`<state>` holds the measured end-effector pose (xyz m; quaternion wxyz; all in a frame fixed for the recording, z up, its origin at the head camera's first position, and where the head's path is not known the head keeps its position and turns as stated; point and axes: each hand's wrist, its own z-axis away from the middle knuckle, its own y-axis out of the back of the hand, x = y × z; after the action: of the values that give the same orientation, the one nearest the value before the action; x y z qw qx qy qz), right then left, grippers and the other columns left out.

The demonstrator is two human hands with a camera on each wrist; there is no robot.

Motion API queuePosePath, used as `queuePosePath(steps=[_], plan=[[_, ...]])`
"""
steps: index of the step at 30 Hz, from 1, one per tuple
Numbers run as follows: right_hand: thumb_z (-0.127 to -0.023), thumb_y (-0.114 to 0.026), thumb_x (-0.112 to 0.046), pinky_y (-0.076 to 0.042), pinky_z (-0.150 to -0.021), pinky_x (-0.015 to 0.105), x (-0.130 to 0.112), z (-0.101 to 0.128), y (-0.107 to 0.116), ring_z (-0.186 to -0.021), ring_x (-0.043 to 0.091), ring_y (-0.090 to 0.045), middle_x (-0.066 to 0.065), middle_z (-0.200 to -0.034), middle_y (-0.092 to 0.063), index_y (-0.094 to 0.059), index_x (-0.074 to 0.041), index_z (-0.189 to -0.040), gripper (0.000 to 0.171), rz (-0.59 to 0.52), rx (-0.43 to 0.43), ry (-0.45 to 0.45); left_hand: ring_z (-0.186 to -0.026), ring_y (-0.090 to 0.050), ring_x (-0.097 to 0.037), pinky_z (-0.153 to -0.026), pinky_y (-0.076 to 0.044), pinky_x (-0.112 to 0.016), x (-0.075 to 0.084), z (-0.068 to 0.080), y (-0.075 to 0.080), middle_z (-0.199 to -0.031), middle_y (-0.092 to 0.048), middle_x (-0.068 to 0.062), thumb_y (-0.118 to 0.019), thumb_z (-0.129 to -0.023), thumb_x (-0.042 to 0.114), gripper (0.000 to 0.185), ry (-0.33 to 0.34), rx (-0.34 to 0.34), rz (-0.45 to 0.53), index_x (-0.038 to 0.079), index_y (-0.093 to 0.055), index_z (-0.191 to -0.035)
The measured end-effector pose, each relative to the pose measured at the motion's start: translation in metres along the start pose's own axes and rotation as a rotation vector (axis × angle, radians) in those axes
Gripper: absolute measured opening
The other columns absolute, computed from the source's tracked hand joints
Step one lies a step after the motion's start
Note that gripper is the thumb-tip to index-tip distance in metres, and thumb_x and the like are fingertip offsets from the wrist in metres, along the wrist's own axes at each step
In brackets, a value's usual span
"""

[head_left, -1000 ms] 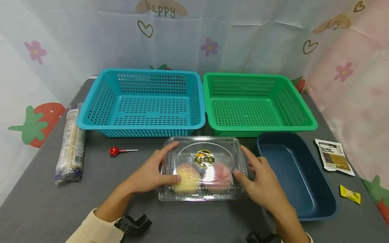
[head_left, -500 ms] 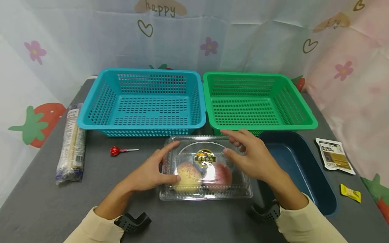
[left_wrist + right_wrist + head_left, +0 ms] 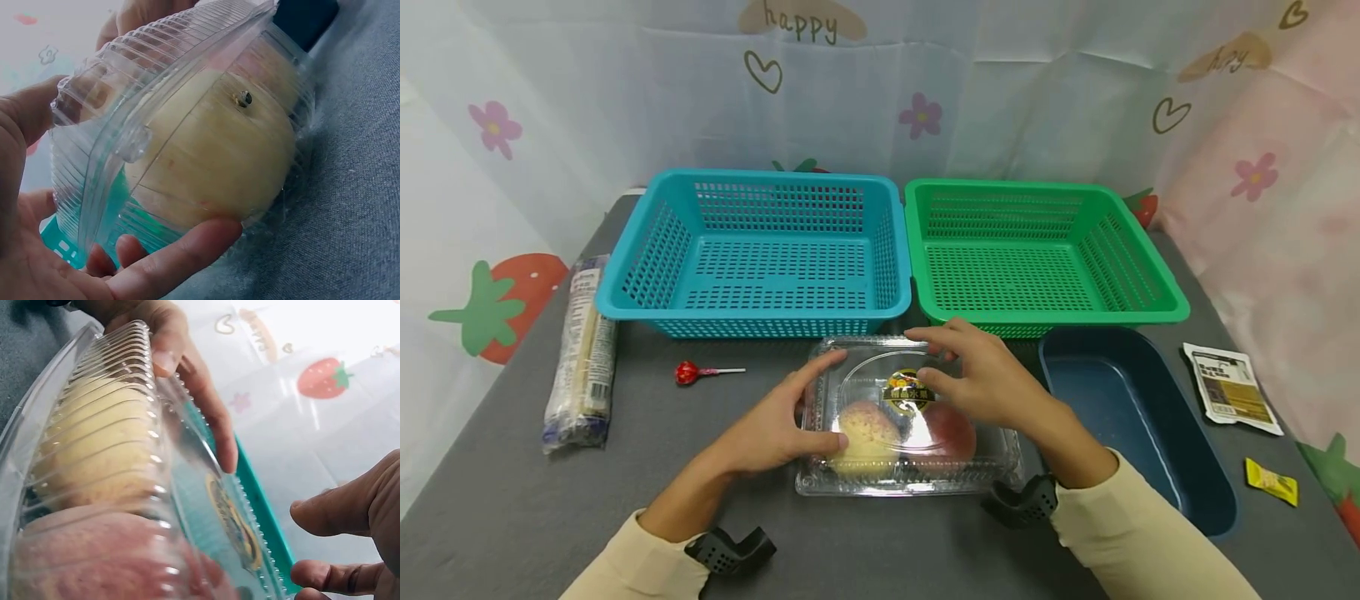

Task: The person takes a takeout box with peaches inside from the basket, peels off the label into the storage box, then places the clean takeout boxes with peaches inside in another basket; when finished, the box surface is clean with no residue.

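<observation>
A clear plastic clamshell box [image 3: 862,382] with a round gold-and-black label [image 3: 910,392] lies at the middle of the table. Under its closed lid sit a yellowish peach [image 3: 867,437] and a redder peach [image 3: 946,433]. My left hand [image 3: 778,423] grips the box's left end, thumb and index finger spread over the lid. The left wrist view shows its fingers round the ribbed wall, near the pale peach [image 3: 212,150]. My right hand [image 3: 981,379] hovers over the lid's back right part, fingers loosely bent; the right wrist view shows its thumb [image 3: 337,515] apart from the lid.
A blue basket [image 3: 756,314] and a green basket [image 3: 1052,317] stand behind the box. To the right are a dark blue tub [image 3: 1138,417], a white-and-brown packet [image 3: 1232,387] and a yellow candy [image 3: 1272,482]. A red lollipop [image 3: 687,372] and a long plastic-wrapped pack [image 3: 582,358] lie left.
My right hand has let go of the box's right side, lifted, and moved left over the lid. My left hand has stayed on the left end; the box has barely shifted.
</observation>
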<state>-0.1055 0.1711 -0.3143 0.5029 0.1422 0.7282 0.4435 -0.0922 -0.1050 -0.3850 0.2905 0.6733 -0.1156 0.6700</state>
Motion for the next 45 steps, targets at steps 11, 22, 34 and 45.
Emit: queuePosePath(steps=[11, 22, 34, 45], plan=[[-0.091, -0.067, -0.014, -0.042, -0.075, 0.042, -0.003, -0.002, -0.007, -0.083, 0.016, -0.052, -0.001, -0.097, -0.059, -0.06, -0.013, -0.132, 0.042, 0.042, -0.028, -0.039, -0.099, -0.053, -0.033, -0.075, -0.052, -0.04, 0.001, 0.0, -0.001, -0.124, -0.039, -0.025, -0.079, -0.078, 0.022, 0.093, 0.007, -0.002, 0.005, 0.023, -0.025, -0.153], [-0.089, -0.069, -0.013, -0.041, -0.084, 0.044, -0.005, -0.01, -0.017, -0.07, 0.01, -0.056, -0.009, -0.076, -0.064, -0.074, -0.012, -0.099, 0.011, 0.023, 0.032, -0.161, -0.101, -0.053, -0.036, -0.074, -0.053, -0.041, 0.004, 0.0, 0.001, -0.129, -0.036, -0.025, -0.079, -0.078, 0.018, 0.093, 0.023, -0.014, 0.04, 0.025, -0.024, -0.153], [-0.094, -0.064, -0.014, -0.04, -0.058, 0.034, -0.01, -0.008, -0.019, -0.052, 0.014, -0.048, -0.004, -0.064, -0.058, -0.069, -0.014, -0.085, 0.01, -0.065, 0.059, -0.199, -0.1, -0.054, -0.035, -0.076, -0.052, -0.041, 0.002, 0.001, 0.002, -0.127, -0.04, -0.025, -0.079, -0.078, 0.02, 0.093, 0.024, -0.014, 0.015, 0.026, -0.024, -0.153], [-0.093, -0.064, -0.007, -0.044, -0.053, 0.032, -0.018, -0.002, 0.013, -0.061, 0.017, -0.054, 0.001, -0.074, -0.065, -0.071, -0.006, -0.089, 0.008, -0.156, 0.144, -0.166, -0.101, -0.052, -0.033, -0.077, -0.05, -0.042, 0.003, 0.001, 0.002, -0.133, -0.034, -0.024, -0.08, -0.077, 0.021, 0.094, 0.013, -0.006, -0.013, 0.025, -0.025, -0.153]])
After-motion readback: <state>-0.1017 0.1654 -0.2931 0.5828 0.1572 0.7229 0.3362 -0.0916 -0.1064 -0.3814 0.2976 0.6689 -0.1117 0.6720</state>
